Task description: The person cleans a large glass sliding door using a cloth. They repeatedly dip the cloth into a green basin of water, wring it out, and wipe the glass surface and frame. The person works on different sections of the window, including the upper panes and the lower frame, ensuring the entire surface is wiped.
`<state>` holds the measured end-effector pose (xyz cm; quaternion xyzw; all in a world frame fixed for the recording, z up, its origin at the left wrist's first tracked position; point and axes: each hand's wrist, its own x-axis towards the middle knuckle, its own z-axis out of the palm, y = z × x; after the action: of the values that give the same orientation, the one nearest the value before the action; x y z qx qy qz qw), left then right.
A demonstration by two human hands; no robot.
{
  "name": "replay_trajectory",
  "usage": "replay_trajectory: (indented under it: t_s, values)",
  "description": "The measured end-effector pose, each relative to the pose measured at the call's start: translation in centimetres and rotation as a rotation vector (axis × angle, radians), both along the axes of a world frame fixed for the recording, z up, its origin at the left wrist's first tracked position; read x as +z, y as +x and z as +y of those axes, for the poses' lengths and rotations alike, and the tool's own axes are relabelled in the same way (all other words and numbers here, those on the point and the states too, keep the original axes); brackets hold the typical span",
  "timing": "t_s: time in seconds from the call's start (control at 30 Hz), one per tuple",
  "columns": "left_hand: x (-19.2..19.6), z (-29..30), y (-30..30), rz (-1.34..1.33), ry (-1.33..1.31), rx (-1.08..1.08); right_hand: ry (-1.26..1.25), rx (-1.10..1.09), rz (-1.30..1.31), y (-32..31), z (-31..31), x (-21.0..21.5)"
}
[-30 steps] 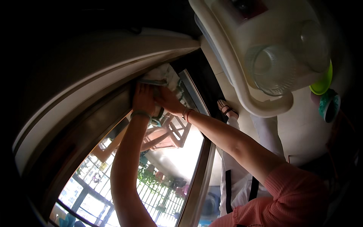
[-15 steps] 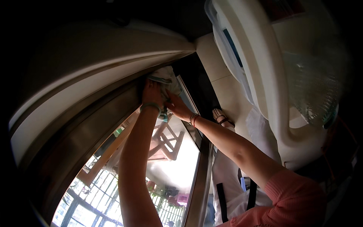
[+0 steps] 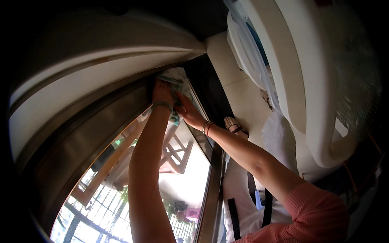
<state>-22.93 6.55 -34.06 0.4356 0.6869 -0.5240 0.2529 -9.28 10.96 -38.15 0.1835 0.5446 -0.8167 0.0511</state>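
My left hand (image 3: 162,92) and my right hand (image 3: 189,113) both press a white and pale green cloth (image 3: 175,77) against the glass pane (image 3: 162,178) of a window, close to the corner where the metal frame (image 3: 109,117) meets the dark upright edge (image 3: 204,93). The left hand sits on the cloth's left part, with a band on its wrist. My right hand lies flat on the cloth's lower right, bracelets on its wrist. The cloth is bunched and partly hidden under both hands.
A white washing machine (image 3: 308,81) fills the right side, with a clear plastic sheet over it. A sandalled foot (image 3: 235,124) stands on the pale tiled floor (image 3: 239,97). Wooden furniture (image 3: 174,154) and a railing (image 3: 101,218) show through the glass.
Both hands with the cloth have stayed at the corner of the pane while my head has turned, so the washing machine has swung further into the right of the picture.
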Motion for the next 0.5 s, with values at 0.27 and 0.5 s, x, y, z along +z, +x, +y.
replay_trajectory:
  t_s: [0.27, 0.5]
  values:
    - [-5.9, -0.8, 0.1, -0.048, 0.106, 0.083, 0.237, 0.076, -0.044, 1.2, -1.3, -4.3]
    - [-4.3, -0.5, 1.6, -0.067, -0.008, -0.068, 0.263, -0.006, -0.128, 3.2, -2.2, -2.8]
